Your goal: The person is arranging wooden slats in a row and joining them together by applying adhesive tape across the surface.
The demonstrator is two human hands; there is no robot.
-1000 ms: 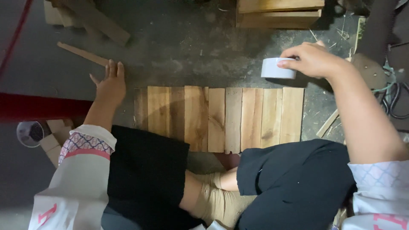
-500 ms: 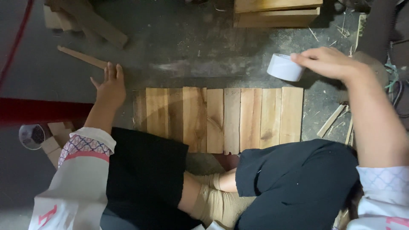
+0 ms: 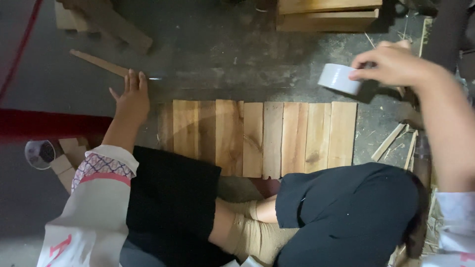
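My right hand (image 3: pixel 391 63) grips a white roll of tape (image 3: pixel 338 78), held in the air above the far right corner of a row of wooden planks (image 3: pixel 262 136). The planks lie side by side on the dark floor, in front of my knees. My left hand (image 3: pixel 132 98) rests flat on the floor, fingers spread, just left of the planks, with a thin strip of clear tape (image 3: pixel 154 78) at its fingertips. My black-clad legs (image 3: pixel 346 212) cover the planks' near edge.
A thin wooden stick (image 3: pixel 99 63) lies beyond my left hand. Thick timber pieces (image 3: pixel 106 22) sit far left, a wooden box (image 3: pixel 329 14) far centre. Wood scraps (image 3: pixel 396 141) lie at the right, small blocks (image 3: pixel 67 160) and a round cup (image 3: pixel 39 153) at the left. A red band (image 3: pixel 49 123) crosses the left.
My right hand has lifted the tape roll off the floor and carried it slightly rightward. My left hand has stayed flat on the floor.
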